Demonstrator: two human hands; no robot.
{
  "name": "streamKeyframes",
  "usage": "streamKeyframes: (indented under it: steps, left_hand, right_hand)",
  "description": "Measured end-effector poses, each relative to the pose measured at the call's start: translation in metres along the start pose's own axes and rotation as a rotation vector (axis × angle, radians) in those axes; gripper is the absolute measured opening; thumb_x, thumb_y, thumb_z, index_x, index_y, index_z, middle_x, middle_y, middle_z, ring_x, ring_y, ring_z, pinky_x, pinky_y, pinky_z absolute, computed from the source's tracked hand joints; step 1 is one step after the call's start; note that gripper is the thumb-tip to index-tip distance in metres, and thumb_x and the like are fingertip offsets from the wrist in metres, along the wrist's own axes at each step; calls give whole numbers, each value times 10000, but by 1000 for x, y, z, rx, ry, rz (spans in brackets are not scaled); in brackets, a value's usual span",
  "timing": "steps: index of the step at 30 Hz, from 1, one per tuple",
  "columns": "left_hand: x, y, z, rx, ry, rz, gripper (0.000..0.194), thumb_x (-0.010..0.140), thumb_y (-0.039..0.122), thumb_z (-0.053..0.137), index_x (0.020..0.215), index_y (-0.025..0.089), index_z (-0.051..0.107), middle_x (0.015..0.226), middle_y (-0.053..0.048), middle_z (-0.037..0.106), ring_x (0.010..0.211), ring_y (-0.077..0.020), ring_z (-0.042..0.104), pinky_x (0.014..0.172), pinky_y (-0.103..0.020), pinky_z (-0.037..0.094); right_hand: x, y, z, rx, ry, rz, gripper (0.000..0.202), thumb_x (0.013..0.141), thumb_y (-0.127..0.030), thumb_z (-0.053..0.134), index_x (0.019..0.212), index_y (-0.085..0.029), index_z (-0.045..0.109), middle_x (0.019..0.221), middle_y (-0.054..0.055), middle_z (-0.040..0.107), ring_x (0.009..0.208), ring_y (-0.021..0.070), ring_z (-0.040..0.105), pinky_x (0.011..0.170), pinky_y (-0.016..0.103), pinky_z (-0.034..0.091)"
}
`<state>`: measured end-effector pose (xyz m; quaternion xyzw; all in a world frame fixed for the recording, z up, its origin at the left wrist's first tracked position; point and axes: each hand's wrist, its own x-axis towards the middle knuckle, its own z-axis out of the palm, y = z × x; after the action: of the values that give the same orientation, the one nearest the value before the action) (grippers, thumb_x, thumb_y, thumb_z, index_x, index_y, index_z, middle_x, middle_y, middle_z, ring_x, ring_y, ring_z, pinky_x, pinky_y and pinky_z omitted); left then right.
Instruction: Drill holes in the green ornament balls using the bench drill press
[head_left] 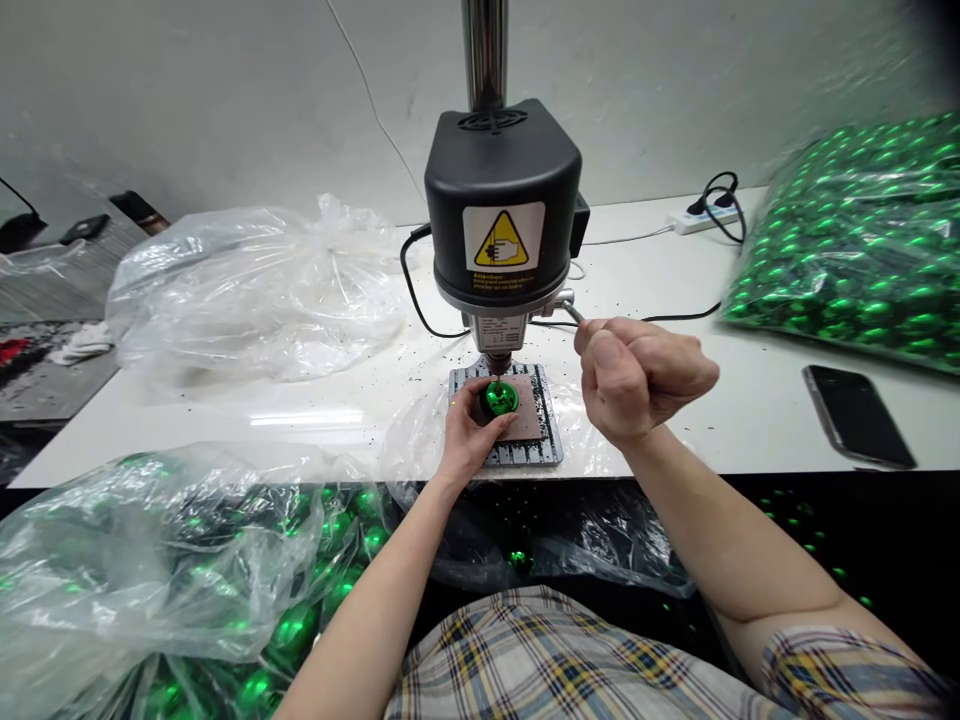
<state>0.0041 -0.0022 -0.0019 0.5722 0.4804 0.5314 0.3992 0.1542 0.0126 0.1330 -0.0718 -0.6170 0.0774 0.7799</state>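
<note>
Under the chuck of a black bench drill press (pixel 501 165), my left hand (pixel 472 425) grips a shiny green ball (pixel 502 399) between thumb and fingers. The drill bit (pixel 498 381) is at the top of the ball; whether it has entered cannot be made out. A brownish square board (pixel 529 415) lies beneath the ball on the slotted metal base (pixel 553 445), with dark shavings scattered over it. My right hand (pixel 637 378) is wrapped round the end of the drill's feed lever (pixel 572 311), to the right of the machine.
At right stand a clear bag of green balls (pixel 855 240), a phone (pixel 859 415) and a power strip (pixel 705 218). A crumpled clear plastic bag (pixel 262 285) lies at left. Below the table's front edge, another open bag (pixel 195 560) holds green balls.
</note>
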Motion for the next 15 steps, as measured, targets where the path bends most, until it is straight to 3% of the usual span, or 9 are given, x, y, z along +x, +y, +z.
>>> streamKeyframes:
  steps: [7, 9, 13, 15]
  left_hand:
    - [-3, 4, 0, -25, -3, -3, 535, 675, 274, 819, 1145, 182, 580, 1148, -98, 644, 1121, -256, 603, 1010, -405, 465]
    - [-1, 3, 1, -23, 0, 11, 530, 678, 272, 816, 1143, 182, 579, 1152, -94, 643, 1117, -248, 605, 1006, -398, 470]
    - [1, 2, 4, -5, 26, 22, 531, 669, 279, 819, 1130, 178, 577, 1140, -97, 647, 1095, -244, 619, 968, -391, 498]
    - [-8, 6, 5, 88, 111, 22, 518, 661, 303, 824, 1100, 174, 580, 1082, -97, 655, 1024, -238, 642, 911, -388, 526]
  right_hand:
    - [-12, 1, -7, 51, -150, -118, 411, 709, 69, 505, 571, -145, 182, 515, -25, 199, 462, 51, 211, 472, 261, 168]
    - [-7, -2, -3, 35, -118, -91, 425, 746, 49, 514, 561, -139, 181, 495, -27, 208, 441, 47, 224, 464, 258, 164]
    - [28, -6, 11, -15, 108, 164, 497, 873, -140, 580, 496, -126, 256, 433, -32, 272, 378, 37, 271, 390, 233, 169]
    - [51, -4, 18, -10, 132, 319, 470, 886, -210, 602, 495, -148, 349, 428, -38, 332, 364, 48, 312, 355, 232, 215]
